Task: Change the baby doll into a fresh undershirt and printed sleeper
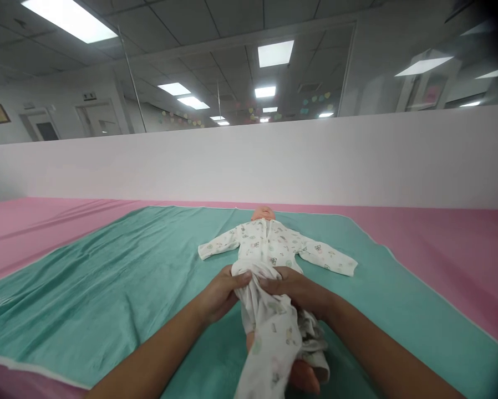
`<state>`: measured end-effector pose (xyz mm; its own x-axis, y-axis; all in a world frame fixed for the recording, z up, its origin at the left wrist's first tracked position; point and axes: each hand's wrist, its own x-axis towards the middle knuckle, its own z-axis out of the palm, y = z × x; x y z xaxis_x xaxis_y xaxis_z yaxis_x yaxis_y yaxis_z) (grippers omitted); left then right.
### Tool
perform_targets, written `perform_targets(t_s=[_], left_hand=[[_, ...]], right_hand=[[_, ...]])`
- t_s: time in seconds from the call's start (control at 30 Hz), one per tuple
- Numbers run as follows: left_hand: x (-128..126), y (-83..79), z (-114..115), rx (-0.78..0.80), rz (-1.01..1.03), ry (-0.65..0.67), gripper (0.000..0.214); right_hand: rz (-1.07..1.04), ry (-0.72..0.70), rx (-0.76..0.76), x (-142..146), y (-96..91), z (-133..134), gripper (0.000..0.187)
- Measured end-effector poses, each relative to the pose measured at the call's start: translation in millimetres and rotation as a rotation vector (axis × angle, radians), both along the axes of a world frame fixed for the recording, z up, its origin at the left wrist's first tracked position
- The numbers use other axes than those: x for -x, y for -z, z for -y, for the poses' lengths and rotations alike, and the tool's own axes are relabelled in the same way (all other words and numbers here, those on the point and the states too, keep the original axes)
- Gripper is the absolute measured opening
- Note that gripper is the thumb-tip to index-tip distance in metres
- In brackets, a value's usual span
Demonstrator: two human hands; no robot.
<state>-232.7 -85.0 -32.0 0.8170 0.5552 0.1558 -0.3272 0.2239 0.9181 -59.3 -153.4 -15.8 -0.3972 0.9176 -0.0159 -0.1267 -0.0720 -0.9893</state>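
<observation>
A baby doll (263,213) lies on its back on a green towel (149,277), its head at the far end. It wears a white printed top (265,244) with both sleeves spread out sideways. White printed baby pants (274,332) cover part of its legs, and one bare foot (304,377) shows near me. My left hand (224,291) grips the bunched waistband at the doll's left-of-view hip, thumb on top. On the other side, my right hand (299,288) pinches the same waistband. The fingers under the cloth are hidden.
The towel lies over a pink surface (461,249) that shows around its edges. Behind it runs a low white wall (249,163) with a mirror or glass panel (240,83) above. Ceiling lights appear there.
</observation>
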Motion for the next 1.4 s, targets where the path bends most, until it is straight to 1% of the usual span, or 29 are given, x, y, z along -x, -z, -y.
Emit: perform_targets(t_s=[0.1, 0.17, 0.23, 0.3, 0.4, 0.47, 0.5, 0.57, 0.63, 0.7, 0.77, 0.83, 0.9, 0.97, 1.07, 1.17, 1.23, 1.3, 1.33, 1.4], left_hand=[[-4, 0.7, 1, 0.058, 0.058, -0.066, 0.033], [-6, 0.7, 1, 0.088, 0.059, -0.067, 0.034], [-6, 1.7, 0, 0.109, 0.041, -0.047, 0.037], [-5, 3.4, -3, 0.101, 0.011, -0.04, 0.04], [-1, 4.3, -8, 0.028, -0.094, -0.014, 0.04], [2, 2.3, -10, -0.054, -0.183, 0.05, 0.04], [3, 0.7, -10, -0.097, -0.221, 0.076, 0.039], [4, -2.2, -9, -0.178, -0.278, 0.084, 0.037], [2, -3.3, -7, -0.205, -0.292, 0.032, 0.033], [-1, -1.9, -5, -0.156, -0.233, -0.034, 0.033], [-4, 0.9, -4, -0.076, -0.129, -0.08, 0.035], [-6, 3.7, -5, -0.023, -0.041, -0.089, 0.036], [-6, 5.3, -7, 0.002, -0.005, -0.074, 0.037], [-5, 5.5, -8, 0.029, -0.02, -0.044, 0.037], [-3, 3.7, -9, 0.062, -0.079, 0.018, 0.036], [-1, 0.0, -7, 0.027, -0.167, 0.091, 0.036], [0, -2.7, -6, -0.047, -0.234, 0.137, 0.035], [0, -4.6, -4, -0.1, -0.261, 0.158, 0.035], [0, -4.9, -3, -0.095, -0.242, 0.152, 0.036], [-1, -4.2, -2, -0.034, -0.134, 0.119, 0.037]], right_hand=[[0.163, -0.076, -0.021, 1, -0.8, 2, 0.031], [0.171, -0.084, -0.022, 1, 0.7, 2, 0.03], [0.072, -0.016, -0.011, 2, 2.8, 2, 0.032], [-0.09, 0.099, 0.017, 3, 5.1, 2, 0.037], [-0.276, 0.24, 0.06, 2, 9.0, 0, 0.038], [-0.32, 0.269, 0.077, 1, 11.3, -2, 0.035], [-0.321, 0.26, 0.08, 1, 11.9, -2, 0.033], [-0.281, 0.219, 0.063, 1, 11.9, -3, 0.032], [-0.192, 0.176, 0.032, 1, 9.6, -2, 0.032], [-0.067, 0.147, 0.016, 1, 5.5, -1, 0.035], [0.082, 0.083, 0.015, 1, 0.7, 1, 0.036], [0.207, -0.004, 0.008, 1, -2.7, 2, 0.034], [0.248, -0.047, 0.013, 1, -2.9, 3, 0.032], [0.157, 0.001, 0.027, 0, 0.8, 3, 0.035], [-0.097, 0.113, 0.03, 0, 10.6, 3, 0.045], [-0.248, 0.199, 0.01, -1, 18.5, 3, 0.053], [-0.257, 0.247, -0.004, -1, 20.5, 3, 0.056], [-0.23, 0.249, -0.017, 0, 19.6, 3, 0.056], [-0.217, 0.232, -0.025, 0, 18.3, 4, 0.056], [-0.175, 0.176, -0.039, 0, 14.5, 3, 0.053]])
